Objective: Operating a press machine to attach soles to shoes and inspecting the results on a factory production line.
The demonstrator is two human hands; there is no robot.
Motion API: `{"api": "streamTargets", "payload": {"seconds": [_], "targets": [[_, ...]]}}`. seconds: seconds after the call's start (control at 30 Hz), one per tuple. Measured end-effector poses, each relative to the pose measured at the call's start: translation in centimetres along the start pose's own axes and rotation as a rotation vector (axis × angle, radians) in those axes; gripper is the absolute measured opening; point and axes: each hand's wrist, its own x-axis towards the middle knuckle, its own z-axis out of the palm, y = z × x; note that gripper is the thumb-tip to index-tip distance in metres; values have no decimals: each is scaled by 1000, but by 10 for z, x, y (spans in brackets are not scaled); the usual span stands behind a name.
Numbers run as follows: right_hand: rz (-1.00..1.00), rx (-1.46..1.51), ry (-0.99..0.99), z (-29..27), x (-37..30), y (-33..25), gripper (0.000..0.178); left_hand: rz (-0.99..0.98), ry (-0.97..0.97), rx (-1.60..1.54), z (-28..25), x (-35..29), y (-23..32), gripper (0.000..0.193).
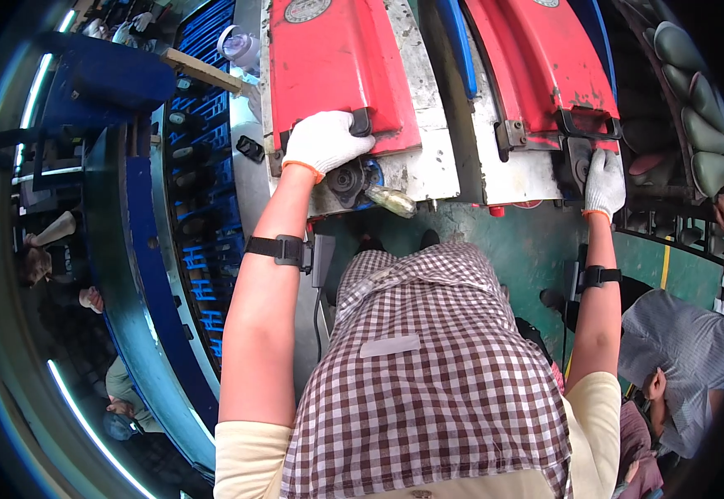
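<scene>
Black handle (362,122) within left hand (325,143), red cover (337,71) beyond

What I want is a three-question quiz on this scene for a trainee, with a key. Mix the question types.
1. Multiple choice: what colour is the glove on the left hand?
a) black
b) white
c) blue
2. True or false: the left hand and the right hand are both at the same red cover.
3. Fill in the blank: the apron has a ____ pattern.

Key:
1. b
2. False; the left hand is at the left cover, the right hand at the near end of the right cover.
3. checked
</scene>
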Motion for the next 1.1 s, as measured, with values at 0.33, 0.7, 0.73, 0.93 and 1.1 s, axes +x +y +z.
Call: {"api": "streamTargets", "payload": {"seconds": [0.33,0.7,0.73,0.93,1.1], "targets": [[39,-19,-123,-12,-3,-9,54,-3,1,52,-3,-2,0,51],[35,-31,-91,-6,1,-2,53,21,-35,36,-9,-3,-1,60],[63,-4,-103,-8,0,-6,53,32,-42,16,-10,-3,-3,64],[-33,308,353,-17,-17,-42,28,28,-74,-11,-10,-3,-4,73],[-519,900,-190,-25,-86,-158,18,23,-68,-22,-10,-7,-5,72]]}}
